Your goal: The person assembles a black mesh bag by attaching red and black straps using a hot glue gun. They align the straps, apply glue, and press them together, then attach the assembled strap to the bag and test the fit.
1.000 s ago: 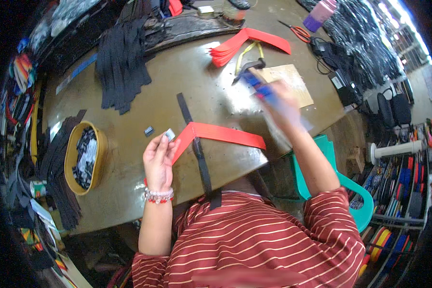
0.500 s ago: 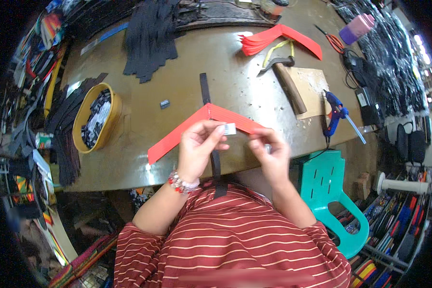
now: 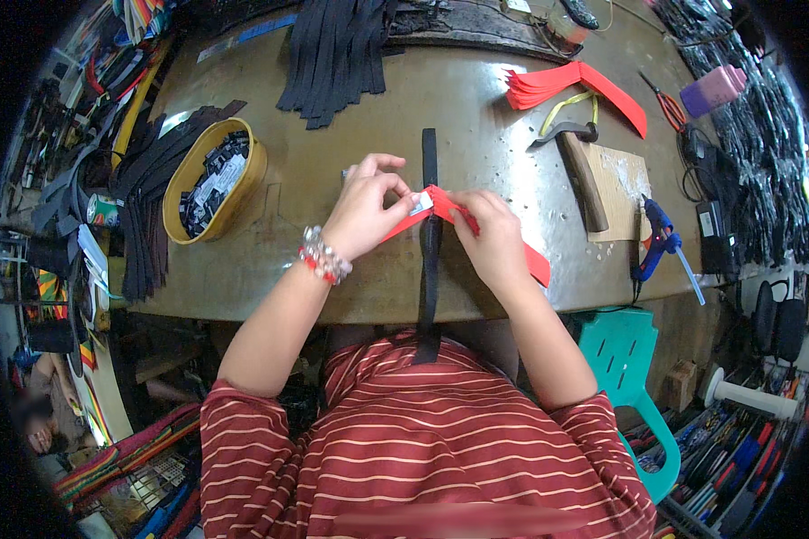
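Person at worktop, both hands busy approx. mid-worktop. L hand pinches small white label betw. thumb & finger, other fingers raised; label sits over L part of red strip, by its bend. R hand grips same strip betw. thumb & fingers, just R of bend. Strip crosses black strap, which runs approx. straight toward person, near end past worktop edge, against striped shirt.

L side: yellow bin w/ small dark & white pcs inside, dk strips beside. Far side: black strips. R side: bent red bundle, wood-handled tool, cardboard, blue glue gun at cardboard's R edge.
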{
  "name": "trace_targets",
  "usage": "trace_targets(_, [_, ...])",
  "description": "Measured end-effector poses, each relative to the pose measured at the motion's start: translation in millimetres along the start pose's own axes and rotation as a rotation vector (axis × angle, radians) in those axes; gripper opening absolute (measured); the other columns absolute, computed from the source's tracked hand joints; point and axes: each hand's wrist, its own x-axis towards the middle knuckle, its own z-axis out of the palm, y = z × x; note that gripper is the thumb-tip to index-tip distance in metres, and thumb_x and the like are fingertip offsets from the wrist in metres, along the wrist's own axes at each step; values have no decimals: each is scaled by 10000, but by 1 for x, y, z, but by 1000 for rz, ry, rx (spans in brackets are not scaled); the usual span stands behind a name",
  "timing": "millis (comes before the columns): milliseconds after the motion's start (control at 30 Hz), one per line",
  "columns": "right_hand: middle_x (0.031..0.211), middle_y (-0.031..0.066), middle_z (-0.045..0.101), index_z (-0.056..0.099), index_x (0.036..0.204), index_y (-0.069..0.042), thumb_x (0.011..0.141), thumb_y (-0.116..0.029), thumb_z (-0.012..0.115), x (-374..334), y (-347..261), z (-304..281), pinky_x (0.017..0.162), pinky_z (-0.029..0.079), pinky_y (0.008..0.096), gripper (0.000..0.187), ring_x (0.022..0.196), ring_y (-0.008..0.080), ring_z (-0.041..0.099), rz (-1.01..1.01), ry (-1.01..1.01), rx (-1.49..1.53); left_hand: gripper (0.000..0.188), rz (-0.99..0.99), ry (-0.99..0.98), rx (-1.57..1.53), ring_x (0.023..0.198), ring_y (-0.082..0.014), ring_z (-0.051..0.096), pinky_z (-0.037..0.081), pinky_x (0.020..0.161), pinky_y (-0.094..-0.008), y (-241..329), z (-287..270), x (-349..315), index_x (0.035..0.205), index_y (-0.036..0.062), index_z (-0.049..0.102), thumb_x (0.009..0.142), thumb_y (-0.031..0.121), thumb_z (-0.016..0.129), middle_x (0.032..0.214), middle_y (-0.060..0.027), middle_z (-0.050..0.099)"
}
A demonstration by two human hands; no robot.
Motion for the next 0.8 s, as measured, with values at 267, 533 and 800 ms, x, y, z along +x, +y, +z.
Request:
trace_targets(267, [902,123,595,631,961,-25,699,25,607,-7,15,14,761,478,375,268,851,292,564,-103,-35,-74,202,-82,-14,135,1082,-285,471,371,935,-388,-2,15,9,710,66,650,754,259,691,1141,-92,520])
trace_targets(533, [958,107,547,597,1047,-27,760,-46,526,4,9,4,762,474,360,297,887,265,528,-241,-270,-287,117,229,98,225,958,-238,527,426,835,-369,-1,12,-3,848,98,646,756,171,640,1088,-52,556])
trace_targets(800, [979,30,518,576,1047,-135,751,-188,528,32,27,-19,724,471,286,304,928,160,543,-1072,-495,-471,198,602,64,432,993,-194,527,428,825,-355,-18,12,-17,948,71,605,772,124,531,1087,-33,583])
